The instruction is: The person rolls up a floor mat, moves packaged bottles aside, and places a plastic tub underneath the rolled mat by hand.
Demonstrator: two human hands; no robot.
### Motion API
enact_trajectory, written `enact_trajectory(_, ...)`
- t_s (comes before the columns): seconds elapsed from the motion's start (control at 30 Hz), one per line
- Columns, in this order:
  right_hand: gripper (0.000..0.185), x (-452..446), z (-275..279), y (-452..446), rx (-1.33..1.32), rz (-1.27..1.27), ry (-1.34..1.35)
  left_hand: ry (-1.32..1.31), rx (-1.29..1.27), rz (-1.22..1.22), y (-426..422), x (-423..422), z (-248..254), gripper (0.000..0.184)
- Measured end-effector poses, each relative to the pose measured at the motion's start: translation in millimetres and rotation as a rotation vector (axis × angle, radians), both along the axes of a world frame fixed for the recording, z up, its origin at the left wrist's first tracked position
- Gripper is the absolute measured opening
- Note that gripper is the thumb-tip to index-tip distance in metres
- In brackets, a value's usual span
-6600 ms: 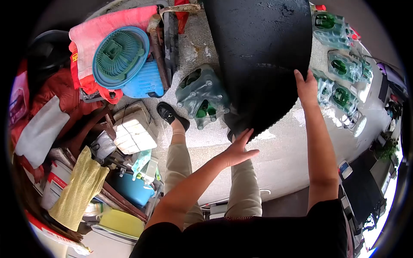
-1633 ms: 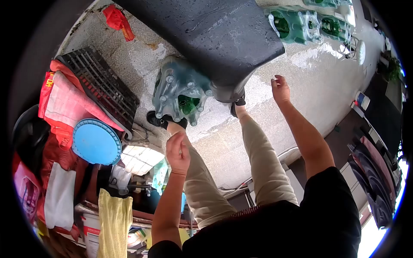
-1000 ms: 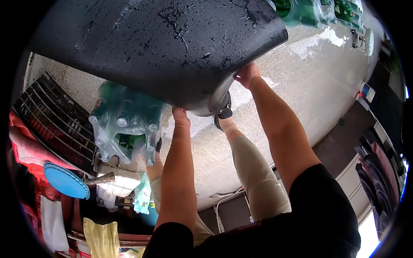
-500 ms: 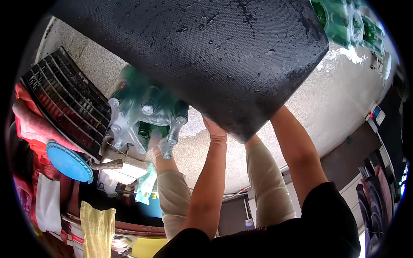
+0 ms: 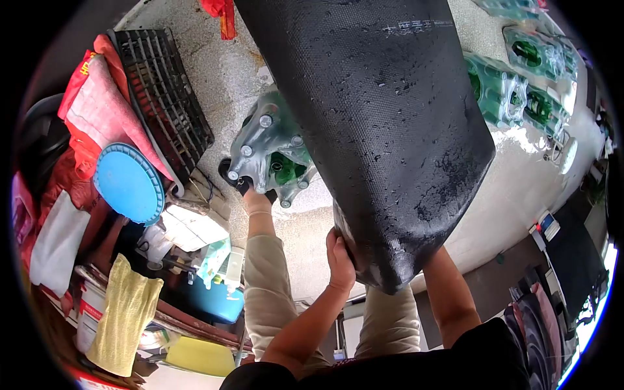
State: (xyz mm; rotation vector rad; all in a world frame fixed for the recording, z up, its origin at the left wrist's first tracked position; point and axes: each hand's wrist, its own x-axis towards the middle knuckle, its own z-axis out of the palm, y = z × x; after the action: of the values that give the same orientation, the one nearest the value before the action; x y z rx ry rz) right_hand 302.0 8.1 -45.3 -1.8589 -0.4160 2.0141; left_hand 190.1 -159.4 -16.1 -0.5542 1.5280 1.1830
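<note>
A large black textured box-like thing [image 5: 396, 136], wet with drops and marked with small white lettering, slants across the middle of the view; its exact kind is unclear. My left hand [image 5: 340, 261] grips its lower left edge, fingers curled around the side. On the opposite side my right hand goes behind the lower right edge; only the wrist and forearm show and its fingers are hidden. Just left of the black thing, a shrink-wrapped pack of green bottles [image 5: 266, 146] stands on the floor by my foot, partly covered by it.
More wrapped green bottle packs [image 5: 497, 91] stand at the upper right. On the left are a black plastic crate [image 5: 166, 91], a blue round lid [image 5: 130, 183], a pink cloth [image 5: 107, 107] and a yellow cloth [image 5: 125, 315]. The speckled floor [image 5: 224, 65] has wet patches.
The black thing has swung to a steeper slant, its lower corner now nearer my body, with both hands moving along. Its white lettering and more bottle packs have come into view.
</note>
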Motion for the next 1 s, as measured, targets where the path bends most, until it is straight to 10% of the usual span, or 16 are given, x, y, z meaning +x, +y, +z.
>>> enact_trajectory(0.27, 0.073, -109.1, 25.5, -55.4, 0.06, 0.187, -0.105, 0.145, -0.028, -0.055, -41.2, -99.2, 39.7, 0.052)
enact_trajectory(0.43, 0.076, -138.9, 10.9, -68.5, 0.118, 0.31, -0.201, 0.258, -0.093, -0.25, -78.0, -124.1, -26.1, 0.056)
enact_trajectory(0.6, 0.078, -142.6, 11.7, -71.3, 0.158, 0.407, -0.269, -0.164, 0.107, 0.434, -93.8, -140.5, -16.8, 0.06)
enact_trajectory(0.73, 0.08, -146.4, 11.7, -70.1, 0.195, 0.478, -0.305, -0.145, 0.025, 0.469, -101.6, -137.1, -14.9, 0.065)
enact_trajectory(0.93, 0.083, -151.4, 20.9, -75.0, 0.219, 0.554, -0.354, 0.219, -0.049, 0.133, -91.4, -115.3, -7.8, 0.031)
enact_trajectory(1.0, 0.084, -152.6, 23.3, -75.2, 0.233, 0.571, -0.362, 0.703, -0.082, -0.235, -90.4, -115.3, -12.6, 0.022)
